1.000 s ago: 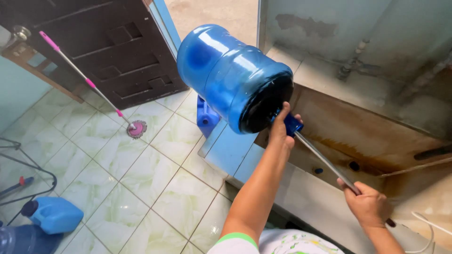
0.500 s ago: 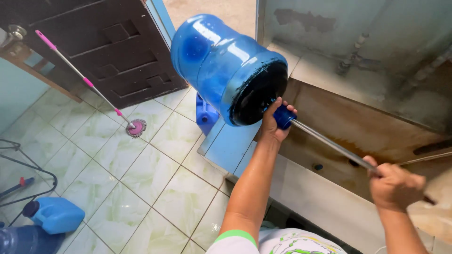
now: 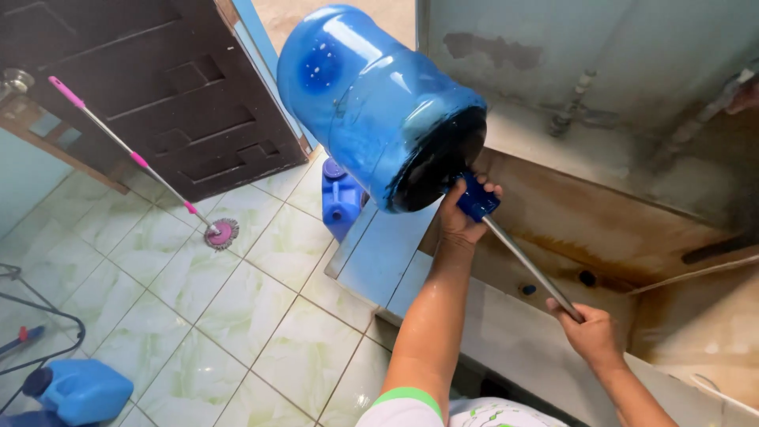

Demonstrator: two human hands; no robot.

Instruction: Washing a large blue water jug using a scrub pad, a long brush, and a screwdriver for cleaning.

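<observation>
Both hands are busy with a big blue water jug (image 3: 371,95), which is lifted in the air and tipped on its side, mouth end toward the person. Left hand (image 3: 462,213) is curled around the jug's neck, where a blue fitting (image 3: 478,198) shows between the fingers. From that fitting a thin metal rod (image 3: 531,269) runs down and away from the jug to the right hand (image 3: 589,332), which is closed in a fist around the rod's far end.

Below the jug lies a tiled trough (image 3: 601,229) with brown stains on its inner wall. A small blue jerrycan (image 3: 340,202) stands on the floor just under the jug. Farther off from the jug, a pink-handled spin mop (image 3: 142,162) leans against a dark wooden door (image 3: 158,87), and another blue canister (image 3: 75,391) lies on the pale green floor tiles (image 3: 229,316).
</observation>
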